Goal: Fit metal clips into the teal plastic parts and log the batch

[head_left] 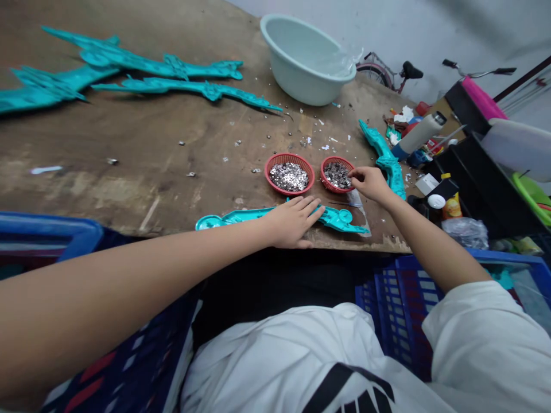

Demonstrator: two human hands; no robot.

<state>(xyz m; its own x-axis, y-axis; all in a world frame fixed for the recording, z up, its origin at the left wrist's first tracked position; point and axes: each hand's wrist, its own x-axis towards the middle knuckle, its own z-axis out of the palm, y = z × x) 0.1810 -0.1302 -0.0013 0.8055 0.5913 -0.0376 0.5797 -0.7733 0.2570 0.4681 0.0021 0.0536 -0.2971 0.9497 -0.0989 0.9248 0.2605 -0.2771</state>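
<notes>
A long teal plastic part lies along the table's near edge. My left hand rests flat across its middle, fingers stretched out, hiding that stretch. At the rim of the small red basket, my right hand has thumb and fingertips pinched together; whatever is between them is too small to make out. Small dark metal pieces fill that basket. Just left of it stands a larger red basket full of shiny metal clips.
Several teal parts lie at the far left, and another at the right. A pale basin stands at the back. Loose metal bits dot the table. Blue crates flank me. Clutter with a bottle fills the right side.
</notes>
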